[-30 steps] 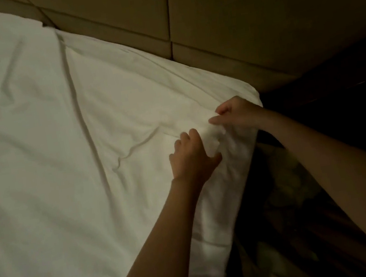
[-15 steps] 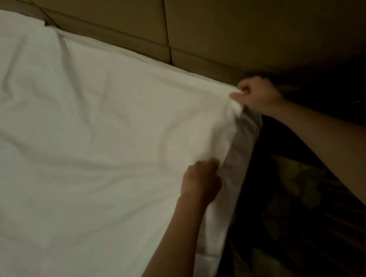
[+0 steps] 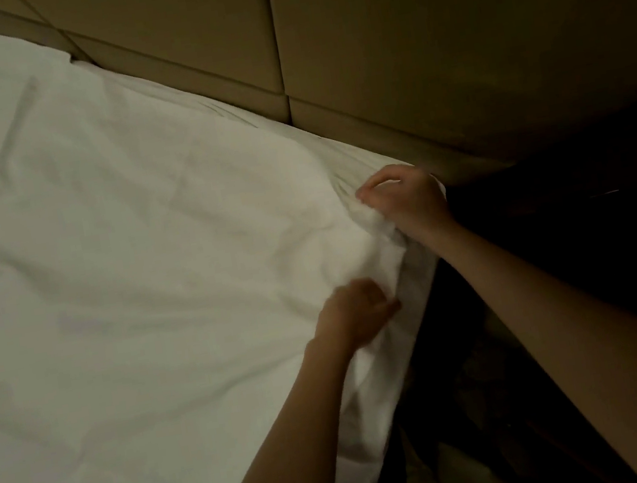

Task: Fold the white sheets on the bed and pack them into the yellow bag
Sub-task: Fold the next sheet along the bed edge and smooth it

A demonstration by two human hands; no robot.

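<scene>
Little done | white sheet lies spread over the bed, unfolded | right hand bunches its corner by the headboard | left hand pinches the side edge | folding and packing remain | yellow bag out of view

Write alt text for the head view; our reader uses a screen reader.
Two bare hands grip a white sheet at the bed's corner: right hand near the padded headboard, left hand at the side edge. Dark floor lies beyond.
</scene>
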